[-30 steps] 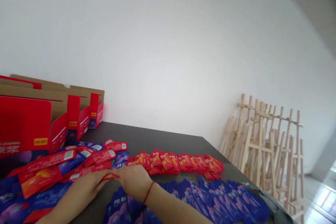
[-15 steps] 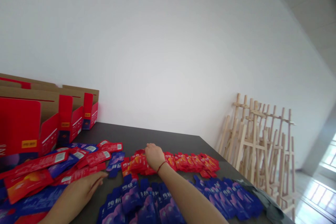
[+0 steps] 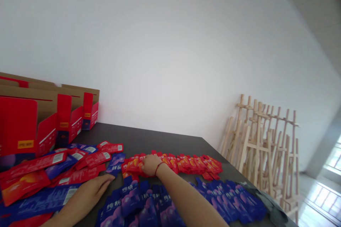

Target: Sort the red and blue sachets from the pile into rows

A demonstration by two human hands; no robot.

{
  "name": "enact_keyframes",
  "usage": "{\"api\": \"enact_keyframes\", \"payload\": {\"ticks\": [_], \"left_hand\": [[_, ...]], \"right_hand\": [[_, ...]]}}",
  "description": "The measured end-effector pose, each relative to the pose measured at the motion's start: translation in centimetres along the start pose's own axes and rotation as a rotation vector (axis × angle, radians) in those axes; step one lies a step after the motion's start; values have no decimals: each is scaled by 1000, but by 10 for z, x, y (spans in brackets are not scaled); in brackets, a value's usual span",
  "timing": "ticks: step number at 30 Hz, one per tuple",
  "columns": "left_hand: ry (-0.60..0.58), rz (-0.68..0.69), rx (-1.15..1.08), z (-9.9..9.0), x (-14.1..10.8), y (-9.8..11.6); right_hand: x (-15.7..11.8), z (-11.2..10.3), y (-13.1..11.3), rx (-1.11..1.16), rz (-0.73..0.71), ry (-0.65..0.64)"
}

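A row of overlapping red packets (image 3: pixel 186 163) runs across the dark table. My right hand (image 3: pixel 150 165) rests on the left part of that row, its fingers curled down and mostly hidden. Nearer me lie blue packets (image 3: pixel 150 205), partly under my right forearm. My left hand (image 3: pixel 96 188) is low over the table beside the loose mixed pile, fingers together and pointing right; what they hold, if anything, is too small to tell. Just beyond its fingertips lies a single blue packet (image 3: pixel 115 163). The mixed pile of red and blue packets (image 3: pixel 34 165) spreads at the left.
Open red cardboard boxes (image 3: pixel 18 124) stand at the back left against the white wall. Wooden easels (image 3: pixel 258 142) lean beyond the right edge of the black table (image 3: pixel 149 136). A dark plastic bag (image 3: pixel 271 207) lies at the table's right edge.
My right hand has moved left and a little nearer along the red row, lowering onto the packets. My left hand has shifted slightly right. The view has turned slightly.
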State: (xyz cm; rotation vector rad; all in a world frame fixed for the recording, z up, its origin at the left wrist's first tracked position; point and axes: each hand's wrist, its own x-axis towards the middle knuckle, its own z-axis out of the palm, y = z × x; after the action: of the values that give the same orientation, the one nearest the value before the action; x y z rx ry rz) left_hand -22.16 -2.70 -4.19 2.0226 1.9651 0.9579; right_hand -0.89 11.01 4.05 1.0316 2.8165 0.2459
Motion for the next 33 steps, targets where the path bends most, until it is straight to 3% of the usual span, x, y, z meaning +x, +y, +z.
{"api": "enact_keyframes", "payload": {"ticks": [5, 8, 12, 19, 26, 33], "left_hand": [[-112, 56, 62, 6, 25, 39], [-126, 54, 85, 9, 38, 48], [-109, 48, 86, 16, 49, 42], [-67, 34, 16, 26, 48, 28], [-70, 29, -42, 30, 53, 24], [-48, 23, -61, 38, 51, 26]], "right_hand": [[5, 4, -7, 27, -14, 11], [9, 8, -13, 36, 17, 3], [16, 9, -18, 73, 23, 45], [30, 13, -23, 147, -143, 53], [7, 26, -16, 143, -214, 50], [2, 22, -11, 110, -170, 51]]}}
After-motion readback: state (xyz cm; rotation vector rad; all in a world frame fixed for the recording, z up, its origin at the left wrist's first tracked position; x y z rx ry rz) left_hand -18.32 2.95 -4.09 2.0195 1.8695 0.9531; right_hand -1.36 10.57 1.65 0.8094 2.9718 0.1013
